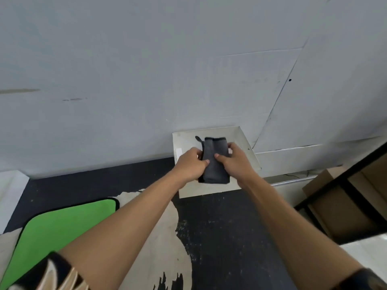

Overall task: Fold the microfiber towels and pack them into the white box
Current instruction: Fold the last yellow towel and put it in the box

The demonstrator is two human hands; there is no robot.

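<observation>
A folded dark grey microfiber towel (215, 151) is held over the open white box (245, 141), which stands against the wall at the far edge of the table. My left hand (191, 164) grips the towel's left side and my right hand (235, 162) grips its right side, thumbs on top. The towel's lower end hangs near the box's front wall. A green microfiber towel (60, 227) with a dark border lies flat on the table at the lower left, partly under my left forearm.
The table top (226, 237) is black with worn pale patches. A white wall (146, 80) rises right behind the box. At the right stand a black metal frame (343, 183) and brown cardboard boxes (339, 210).
</observation>
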